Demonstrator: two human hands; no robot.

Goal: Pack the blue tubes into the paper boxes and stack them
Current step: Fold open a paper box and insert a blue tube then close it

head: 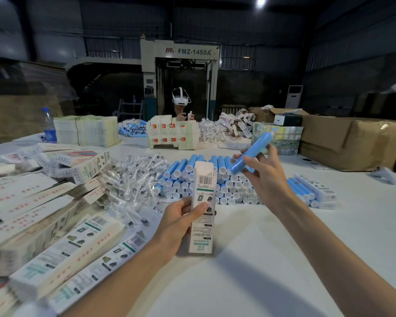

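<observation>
At the far left of the white desk (pixel 272 259) lies a loose heap of paper boxes (pixel 55 243), most of them on their sides. Behind the heap stands a water bottle (pixel 49 126) with a blue cap, and just right of it a block of flat box blanks (pixel 87 131). Right of the heap is a pile of small clear-wrapped parts (pixel 133 181).

The left hand (pixel 181 223) grips one paper box (pixel 202 202) around its middle, thumb across the printed front, and holds it upright with the top flap open. Whether its lower end touches the desk I cannot tell. Across the desk, a person in a white headset (pixel 180 99) sits in front of a grey machine (pixel 181 62).

Behind the held box lies a stack of blue tubes (pixel 229 181), white caps facing the camera. The right hand (pixel 266 177) is raised above this stack, fingers curled round a single blue tube (pixel 253 154). The tube is tilted, its upper end pointing up and to the right, its lower end near the open box top but apart from it.

Further right, a few loose tubes (pixel 300 191) lie on the desk, and beyond them sits a brown cardboard carton (pixel 352 143).
</observation>
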